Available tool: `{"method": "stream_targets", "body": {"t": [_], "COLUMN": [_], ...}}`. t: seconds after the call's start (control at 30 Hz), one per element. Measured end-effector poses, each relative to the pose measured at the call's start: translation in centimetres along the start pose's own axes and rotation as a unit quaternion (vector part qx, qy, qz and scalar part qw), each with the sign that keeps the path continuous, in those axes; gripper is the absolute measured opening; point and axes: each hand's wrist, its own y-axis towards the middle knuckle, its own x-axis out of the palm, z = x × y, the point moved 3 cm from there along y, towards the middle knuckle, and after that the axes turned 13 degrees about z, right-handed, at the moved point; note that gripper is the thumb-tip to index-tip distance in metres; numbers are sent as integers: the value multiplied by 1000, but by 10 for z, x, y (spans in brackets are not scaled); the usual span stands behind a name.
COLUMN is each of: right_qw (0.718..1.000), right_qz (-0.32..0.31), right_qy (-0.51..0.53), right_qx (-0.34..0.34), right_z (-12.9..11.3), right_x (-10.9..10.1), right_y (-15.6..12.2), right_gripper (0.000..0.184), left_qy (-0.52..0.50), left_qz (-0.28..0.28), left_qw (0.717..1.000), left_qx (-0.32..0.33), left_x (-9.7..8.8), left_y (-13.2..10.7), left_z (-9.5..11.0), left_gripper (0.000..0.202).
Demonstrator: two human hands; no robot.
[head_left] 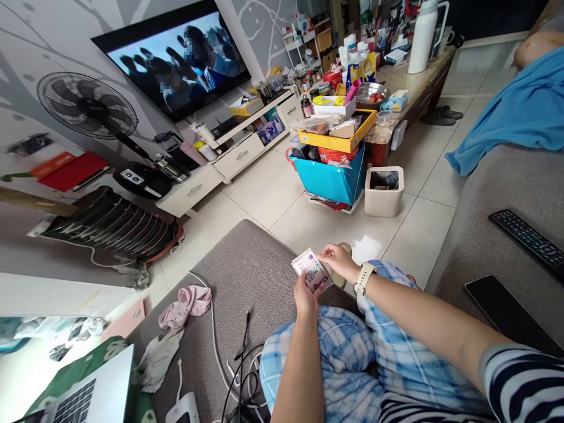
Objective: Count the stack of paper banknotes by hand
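I sit on a grey sofa with blue checked trousers over my knees. My left hand [305, 295] is closed around a small stack of purple-pink banknotes [310, 270], held above my left knee. My right hand [337, 260], with a watch on its wrist, pinches the far edge of the top note with thumb and fingers.
A phone [506, 308] and a TV remote [529, 238] lie on the sofa at my right. Cables [240, 367], cloths [185, 302] and a laptop [88, 396] sit at my left. Ahead stand a small beige bin [384, 191], a blue crate [330, 179], a cluttered table [414, 82] and a TV [176, 59].
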Motion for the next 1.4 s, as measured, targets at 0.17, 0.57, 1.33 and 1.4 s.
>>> {"method": "stream_targets", "body": {"t": [0.17,0.57,1.33,1.4], "right_qw": [999,998,997,996], "right_qz": [-47,-55,-30,-31], "right_qy": [8,-22,-74,-76], "right_qx": [-2,-4,-20,-21], "right_z": [-2,-2,-4,-4], "right_x": [1,2,-3,-3], "right_y": [-3,-2,-3,-3], "right_gripper": [29,23,28,28], "left_qy": [14,21,44,44], "left_qz": [-2,-9,-23,-26], "left_qw": [1000,1000,998,998], "left_qx": [5,7,24,24], "left_x": [0,0,-1,-1], "left_y": [1,-3,4,4], "left_z": [-2,-1,-7,-7], "left_gripper": [20,21,24,23]}}
